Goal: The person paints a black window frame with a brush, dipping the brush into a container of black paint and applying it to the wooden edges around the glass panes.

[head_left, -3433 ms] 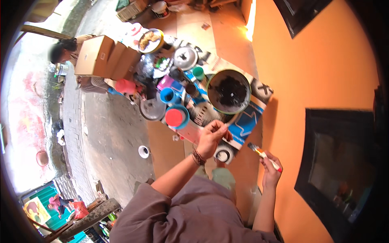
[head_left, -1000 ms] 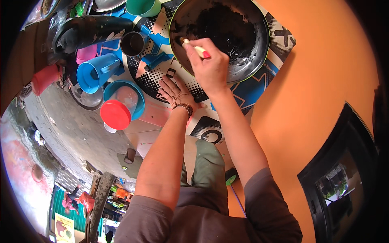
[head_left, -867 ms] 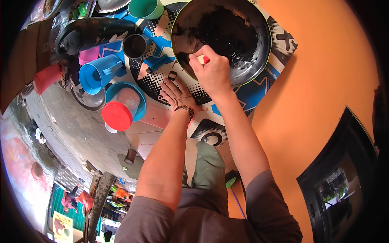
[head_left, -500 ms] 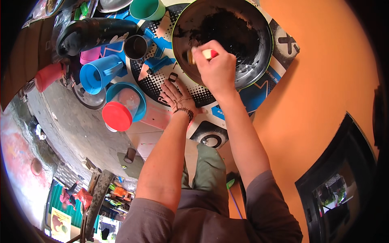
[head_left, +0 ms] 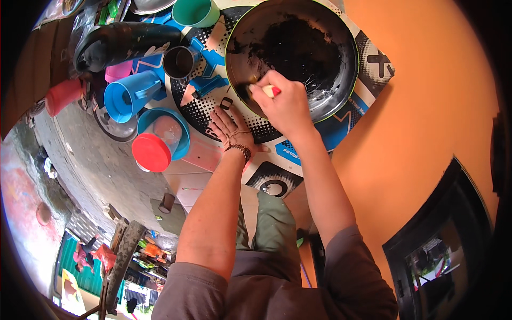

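R hand (head_left: 285, 106) fisted around red-tipped brush (head_left: 269, 90) at near inner wall of big black-stained round pan (head_left: 290, 53), L hand (head_left: 229, 125) flat w/ fingers spread on patterned board (head_left: 266, 178) just beside pan rim, blue cups (head_left: 128, 96) further left.

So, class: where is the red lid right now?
In the head view the red lid sits left of the left hand, leaning on the rim of a blue tub, below the blue jug.
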`<action>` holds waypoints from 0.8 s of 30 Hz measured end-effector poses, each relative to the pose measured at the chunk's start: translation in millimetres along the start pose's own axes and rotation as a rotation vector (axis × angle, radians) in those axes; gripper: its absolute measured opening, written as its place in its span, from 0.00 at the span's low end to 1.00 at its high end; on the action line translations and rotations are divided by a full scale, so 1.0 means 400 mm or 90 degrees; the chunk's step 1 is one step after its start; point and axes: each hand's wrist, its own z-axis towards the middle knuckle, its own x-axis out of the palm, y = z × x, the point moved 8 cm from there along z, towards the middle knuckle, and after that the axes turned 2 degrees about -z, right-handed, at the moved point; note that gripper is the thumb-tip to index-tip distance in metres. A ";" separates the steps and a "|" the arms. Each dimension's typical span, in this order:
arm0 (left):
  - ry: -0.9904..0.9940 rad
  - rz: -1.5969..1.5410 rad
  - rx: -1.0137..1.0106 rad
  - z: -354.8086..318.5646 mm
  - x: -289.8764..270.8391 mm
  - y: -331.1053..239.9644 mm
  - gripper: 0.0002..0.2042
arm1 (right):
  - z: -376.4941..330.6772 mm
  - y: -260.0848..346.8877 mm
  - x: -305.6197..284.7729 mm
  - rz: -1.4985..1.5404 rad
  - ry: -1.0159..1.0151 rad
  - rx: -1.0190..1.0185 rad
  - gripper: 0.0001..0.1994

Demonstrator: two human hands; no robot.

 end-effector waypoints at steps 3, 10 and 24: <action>-0.004 0.004 0.004 -0.001 -0.001 -0.005 0.75 | -0.050 -0.024 -0.024 0.080 -0.021 0.010 0.07; -0.054 -0.005 0.019 0.010 0.009 0.000 0.80 | -0.104 -0.067 -0.091 -0.003 0.020 0.029 0.06; -0.058 -0.004 0.019 0.012 0.010 0.005 0.80 | -0.146 -0.147 -0.226 0.175 -0.188 0.202 0.06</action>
